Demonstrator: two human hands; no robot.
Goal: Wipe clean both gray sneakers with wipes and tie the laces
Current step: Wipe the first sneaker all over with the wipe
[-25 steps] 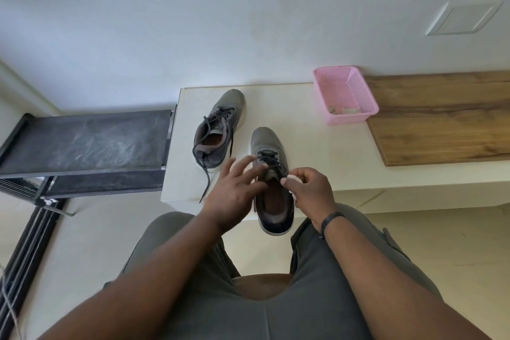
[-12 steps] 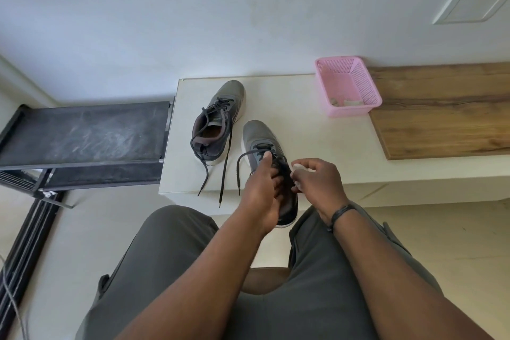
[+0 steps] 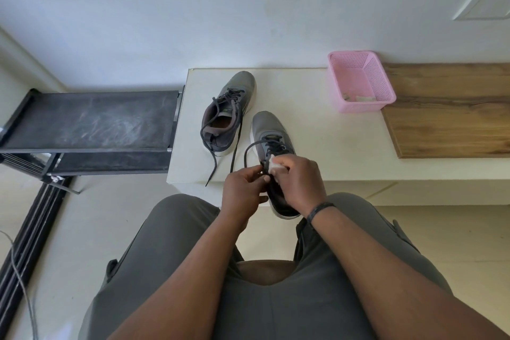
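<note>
Home entryway: shoe rack (image 3: 91, 124), bench (image 3: 331, 146).

Both forearms reaching fwd from lap, converging, left hand (image 3: 242, 190) fingers curled, thumb and index pinching, right hand (image 3: 299, 182) curled, knuckles up, white wad tucked in fingers, dark band on right wrist, hands just touching

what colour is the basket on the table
Pink, a perforated plastic basket at the back of the white table; the head view shows it clearly.
</note>
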